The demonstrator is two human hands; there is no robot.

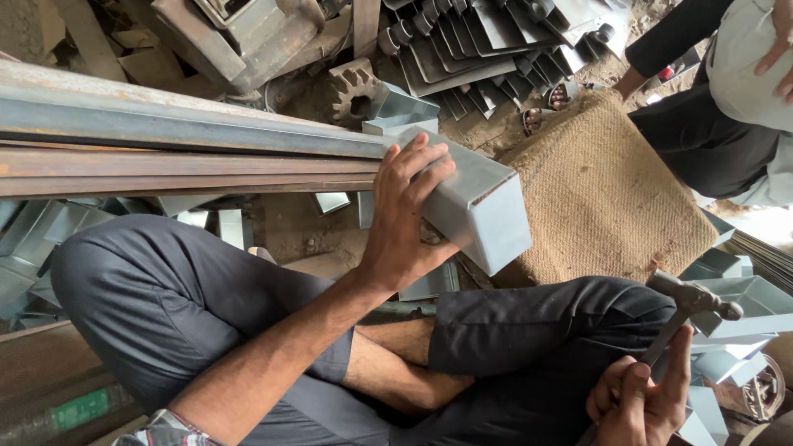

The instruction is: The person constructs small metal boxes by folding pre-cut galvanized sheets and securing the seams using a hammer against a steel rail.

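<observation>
Fingers of the left hand (405, 216) spread over the top face of a grey sheet-metal box section (471, 206), thumb under its near edge, pinning the piece against the end of the long rusty steel bars (165, 157) that run off toward nine o'clock. The section reads as thin-walled, hollow and light, stiff along its folds yet easily dented on the flats, with sharp cut edges at the open end (best gripped across the flats, clear of the rim). Right hand (640, 400), at five o'clock, is clenched around a hammer (690, 306) handle, head raised beside the burlap pad (603, 198).
</observation>
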